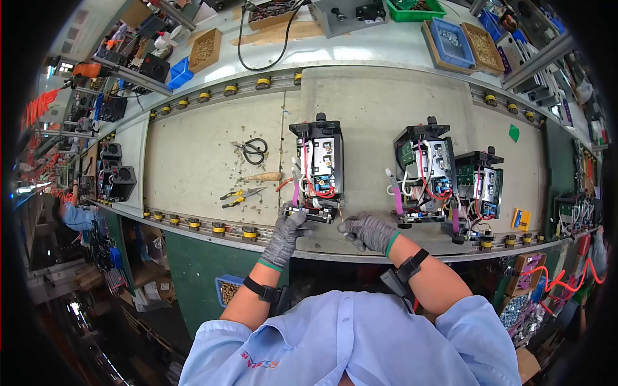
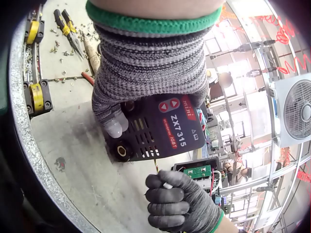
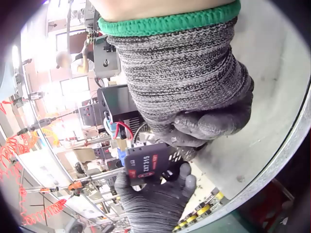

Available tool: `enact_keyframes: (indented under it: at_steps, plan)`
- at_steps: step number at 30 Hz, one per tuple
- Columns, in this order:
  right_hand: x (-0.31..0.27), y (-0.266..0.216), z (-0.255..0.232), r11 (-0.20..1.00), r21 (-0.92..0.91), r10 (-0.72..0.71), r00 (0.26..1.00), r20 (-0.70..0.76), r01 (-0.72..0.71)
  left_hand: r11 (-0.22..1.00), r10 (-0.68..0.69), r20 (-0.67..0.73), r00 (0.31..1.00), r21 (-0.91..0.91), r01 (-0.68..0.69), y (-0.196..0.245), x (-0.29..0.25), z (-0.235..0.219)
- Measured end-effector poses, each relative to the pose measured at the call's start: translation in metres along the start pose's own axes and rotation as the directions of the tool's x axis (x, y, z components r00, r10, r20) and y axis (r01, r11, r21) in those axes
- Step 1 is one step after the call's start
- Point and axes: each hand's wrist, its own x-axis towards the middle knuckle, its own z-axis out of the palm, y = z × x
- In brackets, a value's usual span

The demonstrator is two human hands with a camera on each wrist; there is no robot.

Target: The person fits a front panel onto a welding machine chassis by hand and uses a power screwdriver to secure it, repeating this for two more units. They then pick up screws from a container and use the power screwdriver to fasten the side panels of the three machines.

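Note:
My left hand grips the black front panel marked ZX7 315, with fingertips beside a round brass-centred socket. That panel stands at the near end of an uncovered unit with red, white and purple wires. Just right of the panel, my right hand has its fingers curled round a thin yellow-and-black strand, which shows between the panel and the fist in the left wrist view. A small white tip pokes out between the fingers there. The right wrist view hides most of the strand behind the glove.
Two more uncovered units stand to the right. Pliers, a wooden-handled tool, black scissors and scattered screws lie left. Yellow rollers line the near edge; parts boxes stand at the back.

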Motion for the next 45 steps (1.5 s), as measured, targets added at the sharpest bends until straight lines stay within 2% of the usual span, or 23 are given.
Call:
enact_keyframes:
  at_steps: [1, 5, 7, 8, 10, 11, 13, 17, 19, 20, 22, 23, 25, 26, 28, 31, 35, 37, 38, 40, 41, 43, 45]
  plan:
    - [0.001, 0.001, -0.003, 0.985, -0.164, 0.05, 0.998, -0.039, -0.056, 1.0, 0.007, -0.004, 1.0, 0.006, -0.007, 0.001, -0.001, 0.001]
    - [-0.002, 0.001, -0.013, 0.974, -0.225, 0.022, 0.999, -0.033, -0.029, 1.0, 0.008, 0.005, 1.0, 0.001, -0.008, -0.003, 0.002, -0.003]
    - [-0.007, 0.002, -0.008, 0.999, -0.035, 0.001, 0.995, -0.096, -0.004, 1.0, 0.001, -0.001, 1.0, 0.015, -0.001, -0.005, 0.003, -0.005]
    - [-0.01, 0.002, -0.007, 0.999, -0.035, 0.002, 0.995, -0.096, -0.006, 1.0, 0.0, -0.001, 1.0, 0.014, 0.0, -0.006, 0.004, -0.005]
    - [-0.014, 0.002, -0.005, 0.979, 0.202, -0.006, 0.995, -0.096, 0.025, 1.0, -0.007, -0.006, 1.0, 0.018, 0.007, -0.008, 0.004, -0.006]
    - [-0.013, 0.003, -0.006, 0.979, 0.202, -0.005, 0.995, -0.095, 0.024, 1.0, -0.008, -0.007, 1.0, 0.017, 0.008, -0.008, 0.004, -0.006]
    - [-0.014, 0.002, -0.008, 0.855, 0.519, -0.022, 0.999, 0.037, 0.0, 0.999, -0.008, -0.008, 1.0, 0.04, 0.009, -0.007, 0.005, -0.006]
    - [-0.014, -0.01, -0.006, 0.867, 0.498, -0.087, 0.992, 0.09, 0.03, 1.0, -0.007, 0.035, 0.999, 0.023, 0.006, -0.007, 0.003, -0.006]
    - [-0.004, -0.008, -0.008, 0.887, 0.458, -0.143, 0.976, 0.163, 0.053, 1.0, 0.01, 0.023, 1.0, 0.011, -0.011, -0.009, 0.004, -0.008]
    - [0.001, -0.006, -0.006, 0.887, 0.46, -0.141, 0.976, 0.166, 0.05, 1.0, 0.008, 0.02, 1.0, 0.013, -0.009, -0.009, 0.004, -0.008]
    - [0.011, -0.004, 0.002, 0.837, 0.517, -0.251, 0.965, 0.075, 0.178, 0.999, -0.005, 0.004, 1.0, 0.043, 0.005, -0.007, 0.003, -0.007]
    - [0.014, -0.004, 0.005, 0.837, 0.52, -0.247, 0.966, 0.079, 0.172, 0.999, -0.009, -0.002, 1.0, 0.044, 0.009, -0.006, 0.002, -0.006]
    - [0.016, -0.009, 0.008, 0.893, 0.377, -0.245, 0.968, -0.05, 0.245, 0.999, 0.025, 0.018, 1.0, 0.032, -0.026, -0.005, -0.001, -0.005]
    - [0.013, -0.011, 0.011, 0.893, 0.382, -0.238, 0.97, -0.046, 0.237, 0.999, 0.018, 0.012, 1.0, 0.033, -0.019, -0.004, -0.002, -0.004]
    - [0.006, -0.017, 0.014, 0.939, 0.201, -0.258, 0.958, -0.124, 0.279, 0.999, 0.043, 0.022, 0.999, 0.032, -0.043, -0.003, -0.002, -0.002]
    - [0.003, -0.022, 0.017, 0.951, 0.235, -0.174, 0.977, -0.126, 0.2, 0.999, 0.027, 0.027, 0.999, 0.029, -0.028, -0.007, 0.001, -0.005]
    - [-0.001, -0.03, 0.021, 0.954, 0.2, -0.194, 0.969, -0.154, 0.222, 0.999, 0.017, 0.04, 0.999, 0.035, -0.018, -0.007, 0.001, -0.006]
    - [-0.004, -0.036, 0.025, 0.962, 0.081, -0.242, 0.953, -0.183, 0.26, 0.999, 0.015, 0.032, 0.999, 0.045, -0.017, -0.007, 0.001, -0.005]
    - [-0.006, -0.04, 0.026, 0.962, 0.081, -0.242, 0.953, -0.183, 0.26, 0.999, 0.015, 0.032, 0.999, 0.045, -0.016, -0.008, 0.001, -0.005]
    - [-0.008, -0.049, 0.026, 0.958, -0.183, -0.257, 0.944, -0.205, 0.221, 0.998, 0.035, 0.032, 0.999, 0.046, -0.036, -0.011, 0.002, -0.007]
    - [-0.006, -0.05, 0.024, 0.958, -0.183, -0.256, 0.945, -0.205, 0.22, 0.998, 0.034, 0.032, 0.999, 0.045, -0.035, -0.012, 0.002, -0.008]
    - [-0.003, -0.051, 0.019, 0.92, -0.322, -0.285, 0.947, -0.15, 0.226, 0.998, 0.041, 0.033, 0.999, 0.039, -0.042, -0.012, 0.002, -0.007]
    - [-0.006, -0.058, 0.019, 0.925, -0.325, -0.257, 0.953, -0.158, 0.196, 0.998, 0.041, 0.036, 0.999, 0.036, -0.042, -0.011, 0.002, -0.006]
